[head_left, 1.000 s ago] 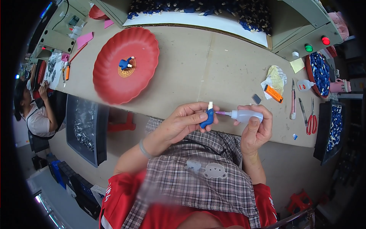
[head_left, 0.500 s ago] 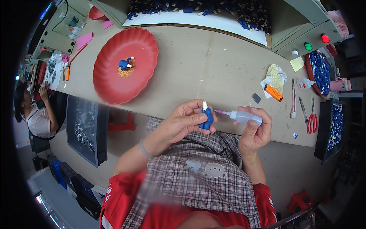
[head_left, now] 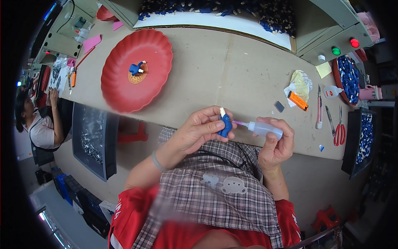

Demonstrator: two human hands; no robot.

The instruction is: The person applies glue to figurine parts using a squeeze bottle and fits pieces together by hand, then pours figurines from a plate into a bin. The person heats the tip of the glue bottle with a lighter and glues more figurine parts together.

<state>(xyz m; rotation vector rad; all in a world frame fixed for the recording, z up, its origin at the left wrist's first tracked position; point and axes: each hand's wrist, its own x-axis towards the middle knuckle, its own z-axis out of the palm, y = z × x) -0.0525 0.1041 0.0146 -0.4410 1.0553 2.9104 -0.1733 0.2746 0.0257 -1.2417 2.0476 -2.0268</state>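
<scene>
Between the thumb and fingers of my left hand (head_left: 202, 128) is a small blue figurine part (head_left: 225, 126) with a cream-coloured end pointing up. My right hand (head_left: 278, 143) is wrapped round a translucent squeeze bottle (head_left: 263, 128), held nearly level. Its thin purple nozzle (head_left: 239, 123) points left and reaches the blue part's right side; whether the tip touches cannot be made out. Both hands are just over the table's front edge. Up to the left, a scalloped red tray (head_left: 114, 89) holds another blue figurine piece (head_left: 136, 69) with cream ends.
On the table's right lie an orange lighter-like object (head_left: 297, 101), a cloth (head_left: 301, 84), red-handled scissors (head_left: 340, 133), tweezers (head_left: 330, 120) and a small white bottle (head_left: 332, 91). A dark bin (head_left: 357, 143) of blue parts flanks the right edge. A grey bin (head_left: 108, 162) stands left; a co-worker (head_left: 43, 124) sits beyond.
The blue part has tilted a little in my left hand. The bottle in my right hand has shifted slightly left, bringing its nozzle closer against the part.
</scene>
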